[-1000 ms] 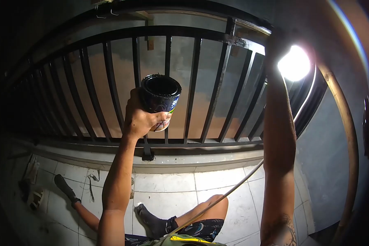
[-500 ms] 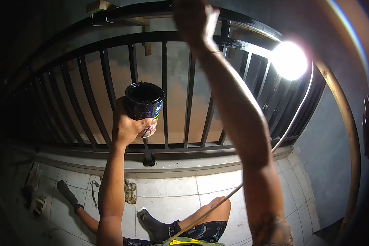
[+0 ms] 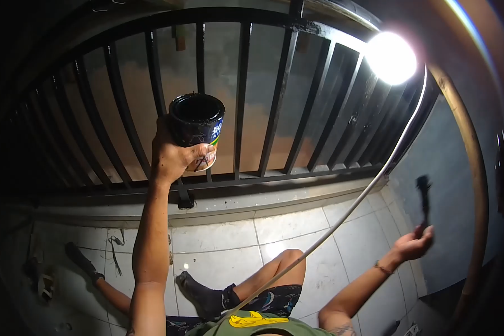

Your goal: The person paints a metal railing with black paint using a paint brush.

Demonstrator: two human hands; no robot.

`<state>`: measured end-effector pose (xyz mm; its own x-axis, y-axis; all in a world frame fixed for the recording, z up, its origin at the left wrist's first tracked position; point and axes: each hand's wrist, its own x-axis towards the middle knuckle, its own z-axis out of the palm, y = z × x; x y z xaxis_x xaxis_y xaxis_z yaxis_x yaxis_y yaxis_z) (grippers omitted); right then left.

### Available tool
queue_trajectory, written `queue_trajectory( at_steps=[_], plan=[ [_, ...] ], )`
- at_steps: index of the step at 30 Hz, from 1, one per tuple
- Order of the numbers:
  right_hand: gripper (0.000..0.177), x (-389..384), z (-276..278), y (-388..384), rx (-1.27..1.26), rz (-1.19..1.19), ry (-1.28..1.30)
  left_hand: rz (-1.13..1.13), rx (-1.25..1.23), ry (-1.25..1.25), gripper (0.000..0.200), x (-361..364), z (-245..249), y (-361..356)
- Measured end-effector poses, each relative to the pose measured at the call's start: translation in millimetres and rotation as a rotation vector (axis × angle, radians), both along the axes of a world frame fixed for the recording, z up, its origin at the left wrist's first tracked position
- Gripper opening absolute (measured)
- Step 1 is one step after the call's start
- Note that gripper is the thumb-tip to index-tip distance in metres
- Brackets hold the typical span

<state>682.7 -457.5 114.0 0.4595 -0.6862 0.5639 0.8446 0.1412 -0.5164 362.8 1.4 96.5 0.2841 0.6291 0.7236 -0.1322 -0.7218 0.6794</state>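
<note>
The left hand (image 3: pixel 173 159) covers the lower part of the paint can (image 3: pixel 197 120), hiding most of its label. The brush (image 3: pixel 424 196) held up by the right hand (image 3: pixel 411 245) is dark and blurred, so its bristles cannot be made out. Glare from the lamp (image 3: pixel 391 57) washes out the railing (image 3: pixel 280 95) beside it, and the litter (image 3: pixel 42 280) at far left is too dim to identify.

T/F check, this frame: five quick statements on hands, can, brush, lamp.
1. The left hand holds the paint can up in front of the railing. True.
2. The right hand is empty. False: it grips a brush, bristles up.
3. The lamp is lit at the upper right. True.
4. The can has its lid on. False: it is open, dark inside.
5. The brush touches a railing bar. False: it is low at the right, clear of the bars.
</note>
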Motion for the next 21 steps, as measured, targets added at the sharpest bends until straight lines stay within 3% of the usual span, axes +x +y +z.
queue_trajectory(
  at_steps=[2, 3, 4, 6, 7, 8, 10, 12, 15, 18, 21],
  plan=[
    [0.019, 21, -79, 9, 0.148, 0.291, 0.24, -0.024, 0.03, 0.005, 0.082, 1, 6, -5],
    [0.017, 37, -112, 26, 0.097, 0.435, 0.265, -0.042, 0.056, 0.001, 0.081, 1, 8, -8],
    [0.014, 44, -127, 62, 0.013, 0.417, 0.308, -0.036, 0.067, 0.009, 0.081, 1, 10, -7],
    [0.015, 75, -156, 129, 0.038, 0.767, 0.206, -0.054, 0.028, 0.033, 0.08, -2, 7, -6],
    [0.016, 59, -128, 169, -0.318, 0.581, 0.079, -0.049, 0.099, 0.007, 0.08, -3, 11, -11],
    [0.018, 41, -83, 208, -0.463, 0.446, -0.27, -0.038, 0.104, 0.011, 0.08, -7, 15, -17],
    [0.02, 20, -17, 256, -0.5, 0.618, -0.242, -0.069, 0.063, 0.027, 0.083, -13, 19, -22],
    [0.024, 14, 39, 295, -0.602, 0.394, -0.725, -0.048, 0.07, 0.086, 0.086, -21, 15, -19],
    [0.026, -1, 104, 329, -0.618, 0.165, -0.999, 0.018, 0.037, 0.113, 0.091, -24, 15, -15],
    [0.024, -7, 132, 342, -0.74, 0.109, -1.122, 0.004, 0.012, 0.118, 0.092, -19, 19, -16],
    [0.02, -1, 108, 337, -0.947, 0.151, -1.209, 0.066, 0.087, 0.147, 0.09, -14, 9, -11]
  ],
)
